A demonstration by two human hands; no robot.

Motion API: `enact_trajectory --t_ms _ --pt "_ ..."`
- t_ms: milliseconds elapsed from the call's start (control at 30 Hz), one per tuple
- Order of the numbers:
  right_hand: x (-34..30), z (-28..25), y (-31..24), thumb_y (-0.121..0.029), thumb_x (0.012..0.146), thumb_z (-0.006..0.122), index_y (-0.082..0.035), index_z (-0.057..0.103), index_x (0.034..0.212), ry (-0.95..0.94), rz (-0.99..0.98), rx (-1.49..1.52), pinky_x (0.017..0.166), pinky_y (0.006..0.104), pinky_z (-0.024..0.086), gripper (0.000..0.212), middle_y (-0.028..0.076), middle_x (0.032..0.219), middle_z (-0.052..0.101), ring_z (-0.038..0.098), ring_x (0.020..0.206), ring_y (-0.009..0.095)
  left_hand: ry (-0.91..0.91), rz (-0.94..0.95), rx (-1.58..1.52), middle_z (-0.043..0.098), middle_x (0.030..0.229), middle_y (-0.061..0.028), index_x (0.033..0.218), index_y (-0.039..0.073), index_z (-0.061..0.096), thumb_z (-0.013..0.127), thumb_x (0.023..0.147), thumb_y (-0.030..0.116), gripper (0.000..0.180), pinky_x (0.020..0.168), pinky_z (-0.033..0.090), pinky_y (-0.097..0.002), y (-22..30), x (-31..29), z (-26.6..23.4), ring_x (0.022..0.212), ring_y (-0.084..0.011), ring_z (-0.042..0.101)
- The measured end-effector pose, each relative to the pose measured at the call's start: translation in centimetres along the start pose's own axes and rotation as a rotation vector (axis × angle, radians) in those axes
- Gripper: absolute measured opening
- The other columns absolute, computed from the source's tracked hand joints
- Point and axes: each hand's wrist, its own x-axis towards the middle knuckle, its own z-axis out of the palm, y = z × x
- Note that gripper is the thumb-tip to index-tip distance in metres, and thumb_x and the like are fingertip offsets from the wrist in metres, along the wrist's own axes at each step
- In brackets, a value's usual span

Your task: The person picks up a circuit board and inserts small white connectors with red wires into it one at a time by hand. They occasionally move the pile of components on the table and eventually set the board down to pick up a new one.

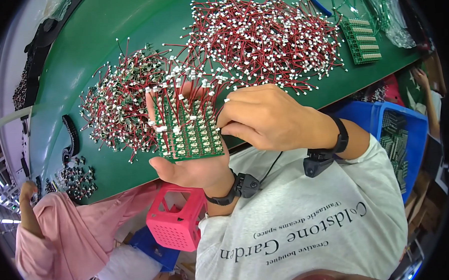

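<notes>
So the left hand is palm up under a green board, carrying it with the thumb stuck out to the side and fingertips poking up past the far and left edges. The right hand is curled in narrow, thumb and forefinger at the board's right edge. Can't tell if there's anything between those fingertips, the hand itself blocks the view.

The board sits on the left palm, just left of the right fingertips. A bunch of red wires with white plugs rises from its far half, while the rows nearer the left wrist show lots of white sockets with no wire over them. Both wrists have black bands on.

Past the hands on the green table there's a huge pile of red wires with white ends. Left of the left hand is a smaller heap, wires mixed with green bits. Farther that way, a curved black strip and some tiny parts.

Beyond the right hand, off to its right: a board stack, clear plastic and a blue-handled tool. Right of the right wrist, a blue bin holds more boards. Pink stool below the left hand.
</notes>
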Motion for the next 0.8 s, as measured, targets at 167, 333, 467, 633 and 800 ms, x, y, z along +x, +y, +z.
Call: enact_trajectory --t_ms 167,333,467,633,800 --pt "0.0 0.1 -0.3 -0.002 0.078 0.070 -0.003 0.062 0.089 0.035 0.043 -0.038 0.055 0.0370 0.048 0.013 0.008 0.080 0.056 0.060 0.064 0.027 -0.066 0.039 -0.026 0.051 0.135 -0.0302 0.153 0.003 0.025 0.038 0.091 0.067 0.090 0.107 0.039 -0.0517 -0.4 0.0 0.2 0.123 -0.0392 0.052" --pt "-0.3 0.6 -0.1 -0.001 0.077 0.068 -0.002 0.062 0.088 0.076 0.062 0.015 0.055 0.0373 0.048 0.013 0.009 0.080 0.055 0.059 0.065 0.028 -0.026 0.026 -0.004 0.049 0.136 -0.0304 0.152 0.003 0.025 0.041 0.091 0.066 0.090 0.107 0.039 -0.0523 -0.6 -0.3 0.5 0.121 -0.0406 0.053" --pt "-0.4 0.5 -0.3 -0.001 0.076 0.068 -0.002 0.060 0.086 0.025 0.089 -0.004 0.056 0.0381 0.049 0.012 0.010 0.080 0.055 0.059 0.065 0.029 -0.017 0.026 0.045 0.048 0.137 -0.0307 0.153 0.003 0.024 0.044 0.090 0.066 0.091 0.106 0.039 -0.0526 -0.6 -0.4 1.0 0.121 -0.0412 0.053" --pt "-0.5 0.8 -0.5 -0.004 0.076 0.068 -0.002 0.059 0.083 0.008 0.099 -0.083 0.058 0.0380 0.050 0.012 0.010 0.081 0.056 0.060 0.070 0.029 -0.046 0.013 0.193 0.048 0.136 -0.0235 0.153 0.000 0.011 0.061 0.082 0.061 0.107 0.104 0.043 -0.0458 -0.5 -0.3 1.1 0.121 -0.0341 0.053" --pt "-0.2 1.1 -0.6 -0.010 0.075 0.067 -0.002 0.057 0.082 0.002 -0.062 -0.246 0.058 0.0366 0.052 0.015 0.009 0.082 0.056 0.061 0.075 0.026 -0.037 0.013 0.241 0.051 0.132 -0.0232 0.153 -0.001 0.012 0.061 0.080 0.063 0.108 0.103 0.043 -0.0451 -0.7 -0.2 1.9 0.118 -0.0340 0.055"
